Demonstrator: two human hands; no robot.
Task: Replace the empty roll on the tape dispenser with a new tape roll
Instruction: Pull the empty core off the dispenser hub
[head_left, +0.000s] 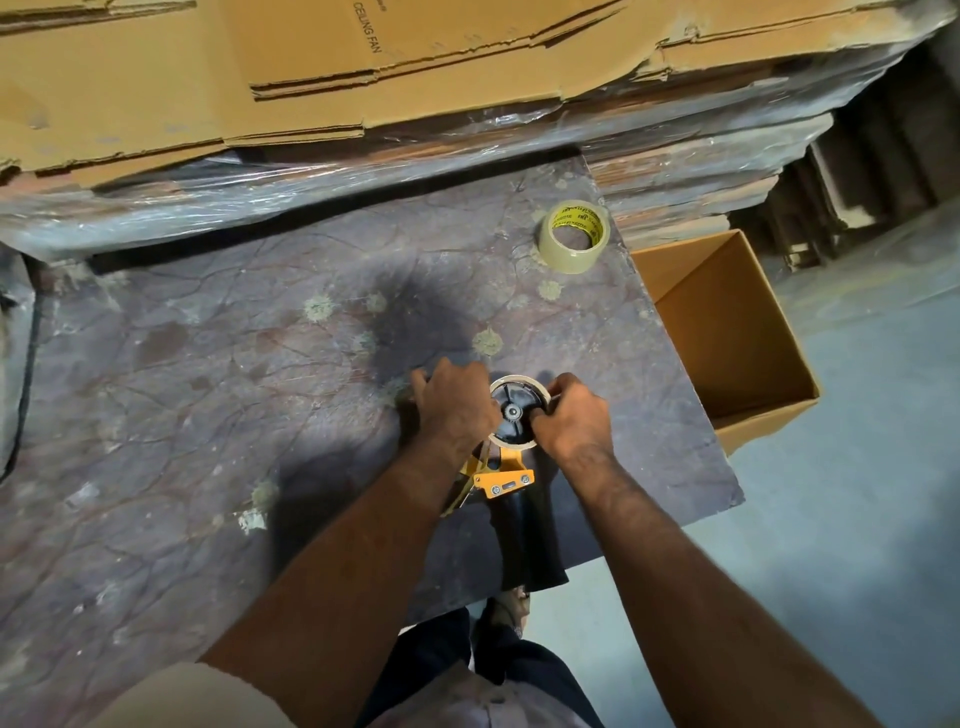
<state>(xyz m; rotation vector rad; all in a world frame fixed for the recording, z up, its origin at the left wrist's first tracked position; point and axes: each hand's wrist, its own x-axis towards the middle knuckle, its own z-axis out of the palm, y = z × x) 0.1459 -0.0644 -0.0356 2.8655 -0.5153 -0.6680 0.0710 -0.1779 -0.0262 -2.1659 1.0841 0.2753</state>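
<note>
Both forearms reach in from the near edge toward a tape dispenser (511, 467) that lies on its side on the dark, veined bench (208, 364), near the bench's right near corner. Its black handle points toward the person and hangs a little over the bench edge; its yellow frame sits just past the handle, and the black hub with a pale, empty roll (519, 410) around it lies at the far end. The left hand (454, 405) presses down on the left side of the hub, its fingers curled over the dispenser's far left part (how tightly they close I cannot tell). The right hand (574, 415) is at the right rim of the empty roll, its fingers (558, 387) pinching that cardboard ring at its far right edge. A thin strip of tape trails from the roll's left side down past the yellow frame.

Well apart, at the far right of the bench, a new tape roll (571, 238) lies flat, clear tape with a yellow printed core. An open cardboard box (727, 332) stands on the floor just beside the bench's right edge. Flattened cartons (260, 67) lie stacked at the far side, over plastic-wrapped bundles.
</note>
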